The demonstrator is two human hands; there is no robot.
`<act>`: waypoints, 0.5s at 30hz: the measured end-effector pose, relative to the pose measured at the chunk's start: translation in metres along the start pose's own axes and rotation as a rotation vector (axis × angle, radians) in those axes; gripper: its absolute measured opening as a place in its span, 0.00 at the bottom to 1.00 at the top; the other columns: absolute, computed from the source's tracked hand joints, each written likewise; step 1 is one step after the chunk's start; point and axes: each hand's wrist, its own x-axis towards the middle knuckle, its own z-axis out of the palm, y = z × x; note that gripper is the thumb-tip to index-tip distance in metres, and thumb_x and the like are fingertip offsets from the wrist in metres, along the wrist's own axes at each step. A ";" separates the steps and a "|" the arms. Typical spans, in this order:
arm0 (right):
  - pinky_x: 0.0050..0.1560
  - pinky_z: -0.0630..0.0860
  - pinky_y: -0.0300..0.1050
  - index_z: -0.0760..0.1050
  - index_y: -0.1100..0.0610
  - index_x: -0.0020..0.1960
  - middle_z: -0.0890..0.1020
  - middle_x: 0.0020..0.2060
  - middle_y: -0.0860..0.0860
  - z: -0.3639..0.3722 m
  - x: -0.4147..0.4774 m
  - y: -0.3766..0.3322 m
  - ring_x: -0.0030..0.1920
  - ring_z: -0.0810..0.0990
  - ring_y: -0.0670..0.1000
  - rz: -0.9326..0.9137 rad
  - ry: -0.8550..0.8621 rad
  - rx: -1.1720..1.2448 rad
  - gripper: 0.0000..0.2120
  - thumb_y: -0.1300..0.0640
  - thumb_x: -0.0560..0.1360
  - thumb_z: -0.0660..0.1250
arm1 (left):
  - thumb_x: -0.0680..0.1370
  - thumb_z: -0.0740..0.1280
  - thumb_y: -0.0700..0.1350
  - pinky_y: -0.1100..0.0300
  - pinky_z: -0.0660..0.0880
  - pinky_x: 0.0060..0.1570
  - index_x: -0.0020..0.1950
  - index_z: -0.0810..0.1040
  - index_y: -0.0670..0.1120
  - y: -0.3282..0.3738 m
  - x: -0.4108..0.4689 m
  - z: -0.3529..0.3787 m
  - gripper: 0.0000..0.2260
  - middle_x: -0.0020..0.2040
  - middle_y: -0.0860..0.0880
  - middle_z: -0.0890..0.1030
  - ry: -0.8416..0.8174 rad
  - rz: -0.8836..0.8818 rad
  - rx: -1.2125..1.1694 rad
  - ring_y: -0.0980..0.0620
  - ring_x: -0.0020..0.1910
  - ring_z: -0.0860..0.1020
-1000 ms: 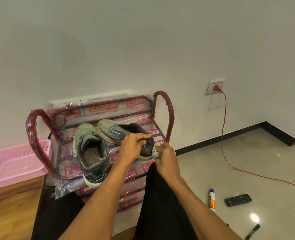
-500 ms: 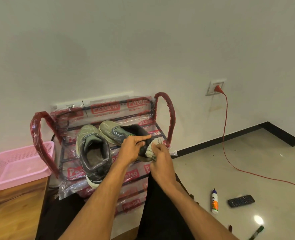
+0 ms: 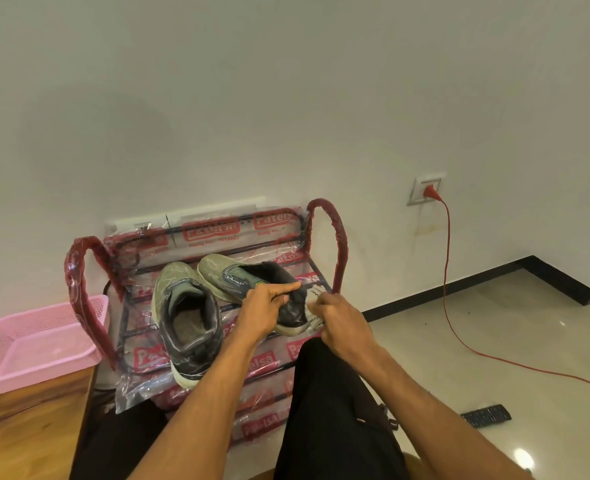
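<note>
1. Two hands at work in the head view, both on the same shoe. The left hand (image 3: 269,308) grips the heel end of the held shoe (image 3: 238,277). Its forefinger lies straight along the collar and the other fingers curl against the heel.
2. The right hand (image 3: 343,318) is closed round a white cloth (image 3: 316,296), knuckles up. The cloth is pressed against the back of the heel, just beside the left hand. It shows dark zigzag marks, and most of it is hidden in the fist.
3. Held shoe: grey-green with a dark collar and pale sole, toe pointing away and to the left. It lies on the right half of the top tier of the shoe rack (image 3: 336,244).
4. The second shoe (image 3: 189,317) sits just beside it on the left, on the same tier. Its toe points to the wall, its opening faces up and its heel hangs over the front rail. The two toes touch or nearly touch; cannot tell which.
5. Rack: dark bars and red looped side handles, wrapped in clear plastic with red printed labels, standing against the white wall.
6. A black trouser leg (image 3: 331,410) lies under the right forearm, in front of the rack.
7. The pink basket (image 3: 40,374) sits left of the rack on a wooden worktop (image 3: 20,434), its rim close to the rack's left handle.
8. The wall socket (image 3: 425,190) is right of the rack. A red cable (image 3: 446,271) is plugged in, hangs down and trails right across the floor (image 3: 494,323).
9. A black remote (image 3: 486,415) lies on the floor by the right forearm, well apart from the rack.
</note>
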 end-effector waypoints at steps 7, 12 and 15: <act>0.56 0.77 0.45 0.73 0.58 0.67 0.74 0.61 0.51 0.023 -0.021 -0.020 0.60 0.72 0.51 0.083 0.055 0.119 0.20 0.62 0.75 0.67 | 0.80 0.65 0.39 0.56 0.78 0.53 0.60 0.80 0.59 -0.003 0.003 0.000 0.17 0.49 0.55 0.84 0.004 0.015 -0.011 0.56 0.47 0.81; 0.57 0.75 0.45 0.74 0.56 0.67 0.74 0.61 0.50 0.016 -0.020 -0.010 0.62 0.72 0.51 0.102 0.035 0.067 0.19 0.61 0.76 0.67 | 0.80 0.65 0.38 0.58 0.76 0.57 0.61 0.80 0.57 -0.002 0.003 0.001 0.17 0.52 0.56 0.83 -0.001 0.005 -0.009 0.59 0.50 0.78; 0.58 0.76 0.46 0.74 0.57 0.67 0.75 0.61 0.51 0.015 -0.013 -0.019 0.61 0.72 0.51 0.189 0.125 0.132 0.21 0.56 0.75 0.69 | 0.80 0.64 0.38 0.70 0.74 0.48 0.62 0.80 0.57 0.000 0.002 0.001 0.17 0.54 0.55 0.83 0.001 0.017 0.006 0.63 0.46 0.78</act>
